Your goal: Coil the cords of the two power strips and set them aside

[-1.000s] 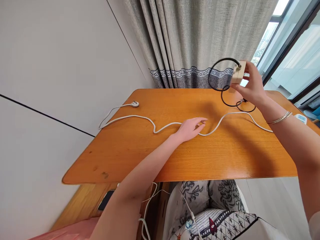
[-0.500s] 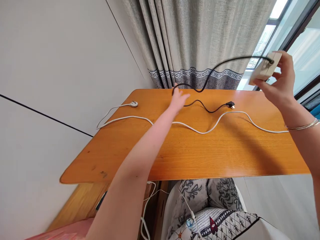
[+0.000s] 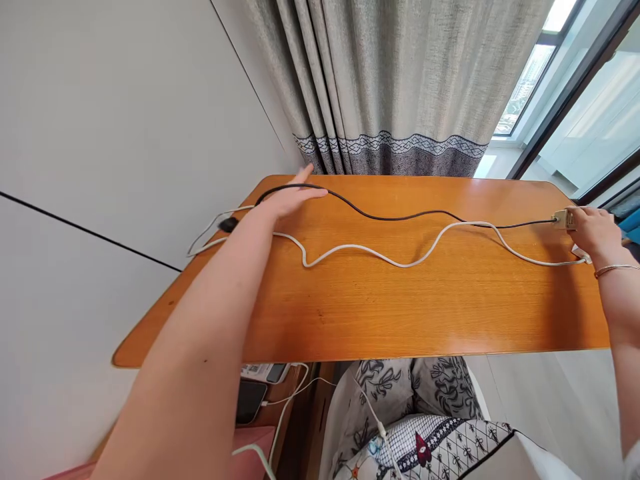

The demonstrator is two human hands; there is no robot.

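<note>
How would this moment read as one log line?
left hand: open, at black cord; right hand: holds block; black cord: joins block; white cord: on table

Black cord (image 3: pixel 395 219), cream block (image 3: pixel 561 220) apparently attached

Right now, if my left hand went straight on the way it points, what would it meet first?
Your left hand would probably meet the grey curtain beyond the far edge of the table, though the depth between them is unclear.
</note>
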